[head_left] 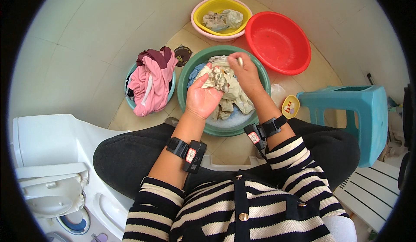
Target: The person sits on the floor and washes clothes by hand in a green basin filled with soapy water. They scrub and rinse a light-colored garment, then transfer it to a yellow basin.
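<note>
In the green basin [182, 86], wet laundry lies over sudsy water. My left hand [204, 95], palm up, grips part of a cream patterned garment [234, 86]; the thumb shows and the cloth hides most of its fingers. Above the same cloth, my right hand [249, 74] is closed around a small cream-white piece [240, 61], mostly hidden by the fingers, so its kind is unclear. Light blue cloth [196, 74] shows beside the garment, at the basin's left side. White foam [227, 121] floats near the front rim.
Pink and maroon clothes [151, 79] overflow a small light-blue basin [172, 90] on the left. Behind stand a yellow basin [199, 13] with cloth and a red basin [277, 43]. A yellow dish [290, 106] and blue stool [368, 116] are right; a white toilet [47, 133] is left.
</note>
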The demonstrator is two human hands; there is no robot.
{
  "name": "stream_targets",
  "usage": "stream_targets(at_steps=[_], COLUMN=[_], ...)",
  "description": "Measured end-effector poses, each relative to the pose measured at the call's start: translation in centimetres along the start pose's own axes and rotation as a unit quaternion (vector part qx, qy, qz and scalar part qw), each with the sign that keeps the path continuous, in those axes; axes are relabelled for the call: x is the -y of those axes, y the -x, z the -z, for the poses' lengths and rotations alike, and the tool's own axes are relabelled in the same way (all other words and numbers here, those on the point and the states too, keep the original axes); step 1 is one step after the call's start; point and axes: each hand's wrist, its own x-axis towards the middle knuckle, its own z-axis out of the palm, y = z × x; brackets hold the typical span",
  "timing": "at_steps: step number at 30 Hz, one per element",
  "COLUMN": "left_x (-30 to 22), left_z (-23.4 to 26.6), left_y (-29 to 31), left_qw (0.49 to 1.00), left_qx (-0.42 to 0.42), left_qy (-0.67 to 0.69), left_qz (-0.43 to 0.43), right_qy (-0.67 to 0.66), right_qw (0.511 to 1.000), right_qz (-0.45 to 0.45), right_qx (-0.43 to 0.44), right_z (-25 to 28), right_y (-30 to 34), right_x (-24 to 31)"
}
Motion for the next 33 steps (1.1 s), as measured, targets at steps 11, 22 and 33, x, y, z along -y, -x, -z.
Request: stream_targets(at_steps=[11, 22, 33], left_x=[-0.2, 0.2, 1.8], left_z=[1.1, 2.2, 1.7], left_y=[-0.3, -1.6, -0.9], left_qw=[0.997, 0.994, 0.993], left_qx=[0.026, -0.07, 0.11], left_qy=[-0.042, 0.067, 0.045], left_qz=[0.057, -0.054, 0.006], right_qy=[-0.157, 0.07, 0.273], right_qw=[0.935, 0.924, 0.942], right_qz=[-0.236, -0.342, 0.193], right_qx=[0.213, 0.154, -0.026], right_z=[-0.1, 2.4, -5.6], right_y=[0.8, -0.6, 3.2], right_x=[3.5, -1.2, 2.2])
